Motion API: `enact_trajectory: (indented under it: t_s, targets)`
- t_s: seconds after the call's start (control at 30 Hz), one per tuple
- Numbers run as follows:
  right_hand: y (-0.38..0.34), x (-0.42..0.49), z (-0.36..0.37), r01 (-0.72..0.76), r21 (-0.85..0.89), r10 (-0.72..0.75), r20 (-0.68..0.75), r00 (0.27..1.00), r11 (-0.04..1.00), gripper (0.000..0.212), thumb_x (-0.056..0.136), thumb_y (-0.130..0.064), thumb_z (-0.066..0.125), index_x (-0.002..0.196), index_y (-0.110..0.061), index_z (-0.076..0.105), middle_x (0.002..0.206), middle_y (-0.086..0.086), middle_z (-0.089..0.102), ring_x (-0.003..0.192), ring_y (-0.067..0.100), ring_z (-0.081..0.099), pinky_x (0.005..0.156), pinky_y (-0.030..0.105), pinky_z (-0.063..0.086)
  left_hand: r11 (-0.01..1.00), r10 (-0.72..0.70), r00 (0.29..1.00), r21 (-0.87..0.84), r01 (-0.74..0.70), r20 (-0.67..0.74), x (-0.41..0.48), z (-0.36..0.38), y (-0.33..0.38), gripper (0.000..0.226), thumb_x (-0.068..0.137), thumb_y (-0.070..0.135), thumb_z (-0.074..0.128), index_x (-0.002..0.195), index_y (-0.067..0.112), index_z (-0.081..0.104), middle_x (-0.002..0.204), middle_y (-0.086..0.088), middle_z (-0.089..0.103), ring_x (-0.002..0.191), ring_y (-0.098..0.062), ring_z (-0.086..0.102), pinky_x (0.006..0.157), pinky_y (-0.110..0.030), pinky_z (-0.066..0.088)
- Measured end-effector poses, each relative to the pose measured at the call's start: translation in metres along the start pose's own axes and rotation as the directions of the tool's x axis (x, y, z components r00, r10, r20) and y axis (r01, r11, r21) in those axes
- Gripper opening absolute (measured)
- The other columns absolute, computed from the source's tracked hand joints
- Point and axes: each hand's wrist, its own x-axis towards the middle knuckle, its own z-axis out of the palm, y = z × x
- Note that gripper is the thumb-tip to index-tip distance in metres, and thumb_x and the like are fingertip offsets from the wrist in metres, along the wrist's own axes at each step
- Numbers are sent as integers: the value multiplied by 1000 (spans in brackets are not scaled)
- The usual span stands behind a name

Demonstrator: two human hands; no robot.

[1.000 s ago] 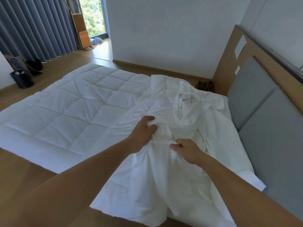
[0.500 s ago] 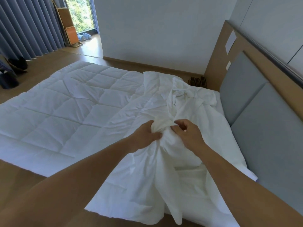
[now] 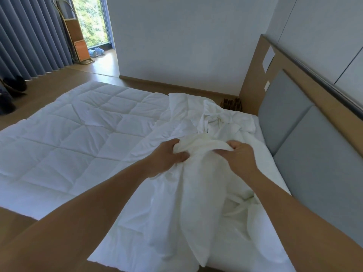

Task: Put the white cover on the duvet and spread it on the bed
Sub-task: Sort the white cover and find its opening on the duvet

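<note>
Moved apart, left grip [image 3: 167, 156] and right grip [image 3: 240, 155] each clutch a bunch of cover [image 3: 198, 193], taut between them, beside the duvet [image 3: 68, 134]

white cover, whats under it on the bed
The quilted duvet runs under the left edge of the white cover. How far it reaches beneath the crumpled cloth, toward the grey headboard, is hidden.

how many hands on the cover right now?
2. The left hand grips the bunched white cover on one side, the right hand on the other; both fully visible.
</note>
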Motion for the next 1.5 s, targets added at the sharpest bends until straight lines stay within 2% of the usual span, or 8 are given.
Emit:
enact_trajectory:
  t_s: [0.1,0.2,0.5,0.6,0.83,0.97,1.37,1.5]
  targets:
    - [-5,12,-3,-62,-338,68,6,998,939,21,84,-41,76,81,-22,67,72,-7,57,71,15,59,60,25,38,984,-56,996,-168,67,67,-2,2,4,24,93,12,67,116,8,64,106,-8,71,90,-19,71,79,-30,59]
    - [-26,11,0,2,-131,-34,-246,969,991,39,86,-39,74,120,-24,61,103,-5,54,91,14,56,78,27,44,926,-124,990,-350,138,63,-1,7,0,26,96,11,61,121,7,63,115,-13,70,99,-28,70,86,-38,59]
    - [19,-55,58,25,-88,19,465,885,996,69,83,-42,77,143,-26,47,130,-19,51,121,0,48,105,24,38,859,-232,972,-465,214,20,1,8,4,27,100,9,53,126,12,59,116,-13,69,102,-30,68,85,-42,59]
    - [25,-59,76,7,-77,21,358,934,997,16,91,-37,69,94,-21,70,89,-9,67,81,4,59,81,29,47,900,-222,975,-380,215,24,1,8,8,27,100,13,52,126,16,58,117,-10,67,105,-30,67,91,-45,57]
    - [-18,-52,13,129,-182,-53,377,925,975,46,96,-30,63,51,-36,55,51,-16,52,50,-1,46,57,14,35,987,-158,969,1,161,-190,-8,-5,-11,24,97,21,49,119,17,58,116,-5,65,103,-25,62,97,-46,52]
    - [-55,-38,1,404,-370,-356,194,914,836,45,98,-36,58,56,-26,45,54,-7,48,55,8,49,58,18,37,969,-199,966,-178,170,-164,-5,5,3,22,95,20,51,113,16,62,108,-4,68,100,-24,64,93,-41,53]
    - [-28,-46,11,32,-365,155,470,869,931,50,89,-53,63,61,-14,49,59,0,52,53,10,51,59,21,43,926,-104,957,-326,193,270,-11,0,2,55,78,17,83,127,12,60,119,-14,70,109,-33,68,96,-52,53]
    - [-30,-47,12,82,-247,23,392,920,965,53,95,-52,53,59,-17,35,55,-5,38,49,7,38,55,19,34,958,-54,905,-233,166,422,-15,9,-2,74,71,-2,82,135,16,51,127,-13,64,116,-31,64,99,-51,51]
